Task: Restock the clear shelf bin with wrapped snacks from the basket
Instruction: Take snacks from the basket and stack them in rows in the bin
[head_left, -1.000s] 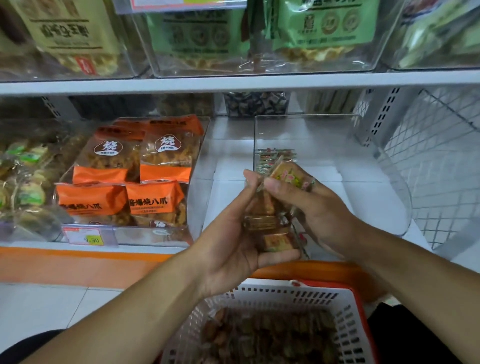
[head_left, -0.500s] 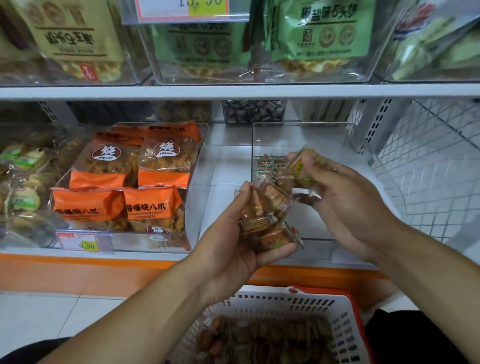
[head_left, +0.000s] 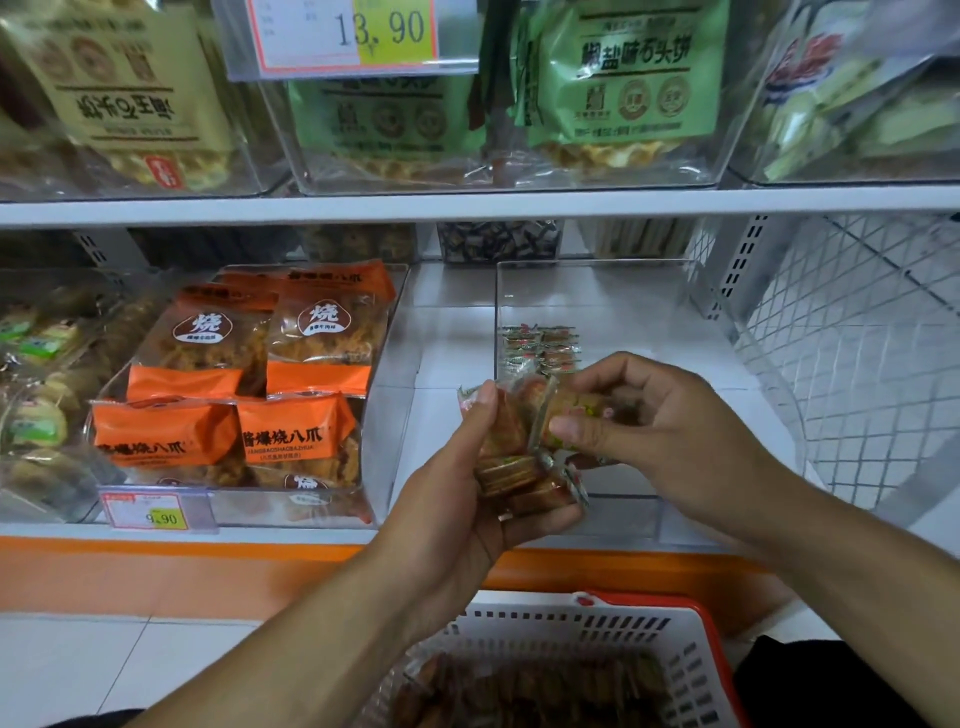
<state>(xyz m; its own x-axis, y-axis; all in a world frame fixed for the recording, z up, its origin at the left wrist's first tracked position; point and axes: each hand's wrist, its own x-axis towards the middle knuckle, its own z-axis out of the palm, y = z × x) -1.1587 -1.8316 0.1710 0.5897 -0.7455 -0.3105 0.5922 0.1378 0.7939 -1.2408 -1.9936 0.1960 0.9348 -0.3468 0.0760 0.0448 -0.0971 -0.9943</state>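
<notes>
Right hand shift: right hand (head_left: 670, 431) is coming back to the stack after sitting further right and higher half a second ago, when it was lifting one packet away toward the bin; now its thumb and forefinger are pinching a single wrapped snack (head_left: 576, 410) at the top of the bundle again.
Left hand shift: left hand (head_left: 467, 499) is holding nearly the same spot in front of the shelf edge, its load looking about as full as before.
Left grip: fingers are curling under and the thumb is pressing on top of a bundle of wrapped snacks (head_left: 519, 467), probably so the slippery packets are staying squared up as a ready supply.
Right grip: it is pinching one packet end, likely peeling it off the bundle so pieces are going in one at a time and lying in neat rows.
Clear shelf bin: clear shelf bin (head_left: 613, 270) is sitting just behind the hands on the lower shelf, mostly bare.
Already stocked: a small row of snacks in the bin (head_left: 540, 348) is lying flat against its left wall, suggesting filling is starting from that side.
Basket: basket (head_left: 519, 618) is waiting below the forearms, close to the person, with many more packets inside, blurred.
Neighbours: orange snack bags (head_left: 291, 426) are filling the bin to the left.
Progress: restocking is looking early.
</notes>
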